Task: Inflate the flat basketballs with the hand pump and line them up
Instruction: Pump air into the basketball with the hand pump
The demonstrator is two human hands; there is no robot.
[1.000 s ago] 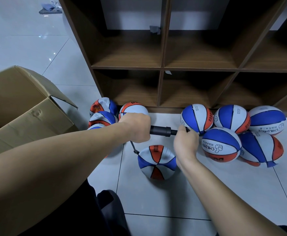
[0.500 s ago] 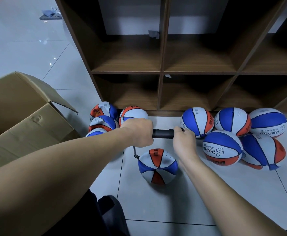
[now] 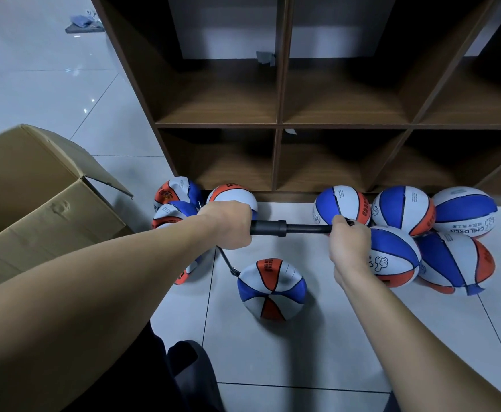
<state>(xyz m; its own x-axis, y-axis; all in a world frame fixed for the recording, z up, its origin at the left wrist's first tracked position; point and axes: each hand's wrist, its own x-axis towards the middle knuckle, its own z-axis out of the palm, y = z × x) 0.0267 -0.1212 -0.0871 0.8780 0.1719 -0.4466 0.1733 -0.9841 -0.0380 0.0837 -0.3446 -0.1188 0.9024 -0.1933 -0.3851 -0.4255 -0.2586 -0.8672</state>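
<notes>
A black hand pump (image 3: 276,227) is held level above the floor. My left hand (image 3: 228,224) grips its barrel and my right hand (image 3: 347,245) grips the handle end, with the thin rod drawn out between them. A thin black hose (image 3: 227,263) runs from under my left hand down to a partly dented red, white and blue basketball (image 3: 271,288) on the tiles. Several round balls (image 3: 404,211) lie bunched at the right by the shelf. Several flatter balls (image 3: 178,193) are piled at the left, partly hidden by my left arm.
A dark wooden cubby shelf (image 3: 279,126) with empty compartments stands right behind the balls. An open cardboard box (image 3: 44,203) sits at the left. My dark-trousered knee (image 3: 184,370) is at the bottom. A grey cloth (image 3: 84,23) lies far off on the white tiles.
My right hand has pulled the pump handle out to the right, exposing the rod, after pushing it in half a second ago. The ball on the hose has stayed in place.
</notes>
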